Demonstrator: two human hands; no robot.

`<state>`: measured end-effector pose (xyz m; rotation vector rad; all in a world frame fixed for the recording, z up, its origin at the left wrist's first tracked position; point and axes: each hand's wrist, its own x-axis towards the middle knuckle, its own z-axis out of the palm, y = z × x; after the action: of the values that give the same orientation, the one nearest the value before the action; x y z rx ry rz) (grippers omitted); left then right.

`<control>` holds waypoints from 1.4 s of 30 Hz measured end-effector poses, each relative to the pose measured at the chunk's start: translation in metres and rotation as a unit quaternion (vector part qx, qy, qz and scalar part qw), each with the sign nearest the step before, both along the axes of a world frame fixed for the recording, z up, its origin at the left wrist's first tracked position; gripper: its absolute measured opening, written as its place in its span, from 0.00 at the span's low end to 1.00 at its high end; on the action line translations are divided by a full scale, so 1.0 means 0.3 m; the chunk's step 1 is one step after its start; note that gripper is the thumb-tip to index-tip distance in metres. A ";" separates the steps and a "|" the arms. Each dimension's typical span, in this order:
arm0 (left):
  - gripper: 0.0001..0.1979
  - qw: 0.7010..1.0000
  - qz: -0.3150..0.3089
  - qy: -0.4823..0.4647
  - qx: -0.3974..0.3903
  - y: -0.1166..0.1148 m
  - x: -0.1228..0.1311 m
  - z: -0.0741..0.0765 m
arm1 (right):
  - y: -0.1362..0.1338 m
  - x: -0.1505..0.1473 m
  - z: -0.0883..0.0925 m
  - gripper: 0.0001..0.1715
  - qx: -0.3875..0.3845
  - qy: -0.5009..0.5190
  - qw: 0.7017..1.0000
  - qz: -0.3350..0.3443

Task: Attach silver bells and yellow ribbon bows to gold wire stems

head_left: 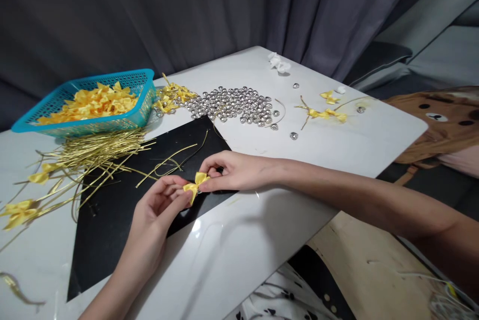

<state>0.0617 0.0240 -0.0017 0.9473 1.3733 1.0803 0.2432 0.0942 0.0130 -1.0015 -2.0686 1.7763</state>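
Over the black mat (112, 230), a small yellow ribbon bow (195, 187) is pinched between both hands. My left hand (159, 205) grips its near-left side with thumb and fingertips. On the right side of the bow, my right hand (228, 172) closes with thumb and forefinger. A small dark shiny spot shows at the bow's middle beside the right thumb; what it is I cannot make out. Just beyond the hands, loose gold ties (164, 162) lie on the mat. A thick bunch of gold ties (101, 148) rests farther left.
A blue basket (144, 105) of yellow bows stands at the back left. Silver heart-shaped beads (235, 103) are heaped at the back middle, beside bows with gold ties (172, 95). More tied bows (327, 114) lie right on the white table (359, 153). A bear-faced brown bag (422, 125) is beyond.
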 end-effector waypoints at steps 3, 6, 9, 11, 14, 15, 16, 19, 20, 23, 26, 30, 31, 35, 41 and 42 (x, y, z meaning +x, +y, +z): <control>0.18 1.000 0.020 -0.012 -0.008 0.003 0.000 -0.002 | 0.002 0.003 -0.010 0.12 -0.001 0.016 0.999 0.029; 0.19 0.999 0.033 -0.016 -0.007 0.005 0.002 -0.002 | 0.003 0.002 -0.017 0.11 -0.004 0.027 0.999 0.032; 0.18 0.999 0.039 -0.012 -0.001 0.006 0.006 -0.001 | 0.003 0.000 -0.012 0.10 -0.004 0.017 1.000 0.025; 0.17 0.999 0.036 -0.009 0.001 0.005 0.008 0.001 | 0.003 0.001 -0.006 0.11 0.005 0.013 0.999 0.037; 0.16 0.999 0.033 -0.010 0.002 0.000 0.006 0.005 | 0.002 0.005 -0.001 0.14 0.012 0.009 0.998 0.058; 0.16 0.999 0.033 -0.009 0.001 -0.001 0.005 0.006 | 0.002 0.006 -0.001 0.14 0.009 0.009 0.998 0.060; 0.16 0.999 0.031 -0.007 -0.001 -0.003 0.003 0.007 | 0.001 0.006 0.000 0.14 0.007 0.010 0.998 0.060; 0.16 1.000 0.015 -0.002 -0.012 -0.004 -0.002 0.010 | 0.002 0.006 0.001 0.11 0.000 0.008 0.998 0.057; 0.17 1.000 0.013 -0.002 -0.018 -0.003 -0.003 0.011 | 0.003 0.005 0.002 0.10 -0.004 0.005 0.998 0.057; 0.19 0.999 0.031 -0.012 -0.033 0.002 -0.001 0.016 | 0.010 0.004 0.008 0.07 -0.022 -0.005 0.999 0.047; 0.21 0.998 0.044 -0.025 -0.046 0.006 0.004 0.021 | 0.023 0.012 0.026 0.09 -0.032 -0.015 0.999 0.019; 0.20 0.998 0.050 -0.011 -0.035 0.005 0.005 0.016 | 0.046 0.042 0.063 0.07 -0.018 0.036 0.999 -0.031; 0.20 0.999 0.047 -0.002 -0.027 0.004 0.004 0.012 | 0.053 0.052 0.072 0.07 -0.014 0.063 0.997 -0.053; 0.18 0.999 0.000 0.039 0.013 -0.002 0.002 -0.004 | 0.087 0.097 0.097 0.07 -0.007 0.154 0.976 -0.156; 0.11 0.986 -0.016 0.119 0.114 0.011 -0.028 0.006 | 0.125 0.135 0.129 0.03 0.072 0.144 0.952 -0.260; 0.10 0.983 -0.019 0.139 0.117 0.018 -0.039 0.009 | 0.125 0.136 0.132 0.04 0.093 0.136 0.949 -0.267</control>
<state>0.0499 0.0294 0.0011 1.3324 1.4654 1.1275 0.2842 0.1317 0.0526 -1.0628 -1.5666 1.3290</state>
